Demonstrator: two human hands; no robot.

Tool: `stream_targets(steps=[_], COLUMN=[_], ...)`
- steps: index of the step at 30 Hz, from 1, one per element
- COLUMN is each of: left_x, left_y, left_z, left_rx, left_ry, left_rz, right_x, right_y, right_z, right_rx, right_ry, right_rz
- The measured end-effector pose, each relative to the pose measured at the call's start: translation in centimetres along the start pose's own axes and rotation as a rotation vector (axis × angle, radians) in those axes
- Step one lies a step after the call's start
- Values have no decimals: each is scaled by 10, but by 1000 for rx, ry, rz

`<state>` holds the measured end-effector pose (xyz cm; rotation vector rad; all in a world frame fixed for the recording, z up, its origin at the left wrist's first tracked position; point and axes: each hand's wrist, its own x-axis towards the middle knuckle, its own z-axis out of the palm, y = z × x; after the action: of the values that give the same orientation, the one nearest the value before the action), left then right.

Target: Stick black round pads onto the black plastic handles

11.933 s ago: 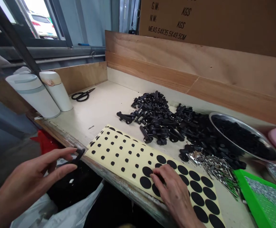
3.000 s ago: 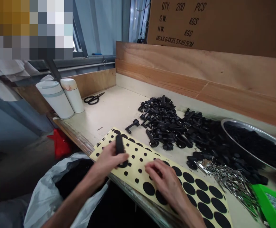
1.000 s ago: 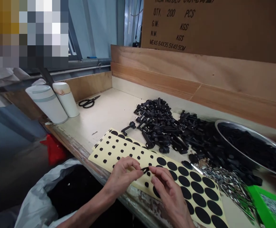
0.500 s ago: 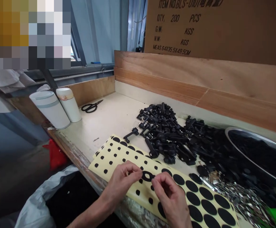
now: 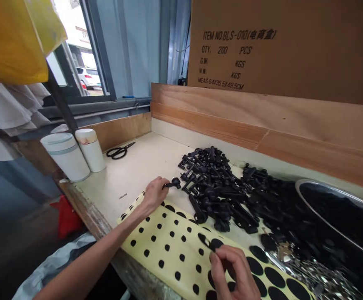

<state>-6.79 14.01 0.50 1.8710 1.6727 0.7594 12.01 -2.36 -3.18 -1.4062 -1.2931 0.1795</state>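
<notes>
My left hand (image 5: 155, 194) reaches to the far edge of the sticker sheets, closed on one end of a small black plastic part (image 5: 174, 183) with a knobbed head. Nearer me, my right hand (image 5: 236, 271) pinches a black oval ring sticker (image 5: 204, 240) between thumb and finger, above the sheet. The cream backing sheet (image 5: 155, 259) carries rows of small black dots on its left and large black ovals on its right. Just beyond it lies a pile of similar black plastic parts (image 5: 214, 179).
Small metal pieces (image 5: 306, 260) lie at the right, beside a metal basin (image 5: 298, 187) of black items. Black scissors (image 5: 119, 152) and two white bottles (image 5: 67, 160) stand or lie at the far left. A wooden board (image 5: 206, 110) and a large carton (image 5: 287, 62) border the back.
My left hand has left the ring sticker, moved away and left, and closed on a black plastic part. My right hand still holds the sticker. The camera view has tilted up.
</notes>
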Motion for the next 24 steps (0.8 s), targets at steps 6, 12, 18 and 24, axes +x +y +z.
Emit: stream_targets(steps=[6, 12, 18, 24], left_x=[-83, -119, -125, -127], left_y=[21, 20, 14, 14], left_z=[-12, 0, 15, 33], left_rx=[-605, -1020, -750, -922], left_ry=[-625, -554, -430, -215], left_rz=[-187, -231, 231, -148], right_x=[-4, -5, 2, 4], right_y=[13, -2, -8, -2], right_z=[1, 0, 6, 2], right_rx=[27, 386, 898, 656], right_ry=[-229, -431, -628, -286], right_rz=[-72, 411, 818, 804])
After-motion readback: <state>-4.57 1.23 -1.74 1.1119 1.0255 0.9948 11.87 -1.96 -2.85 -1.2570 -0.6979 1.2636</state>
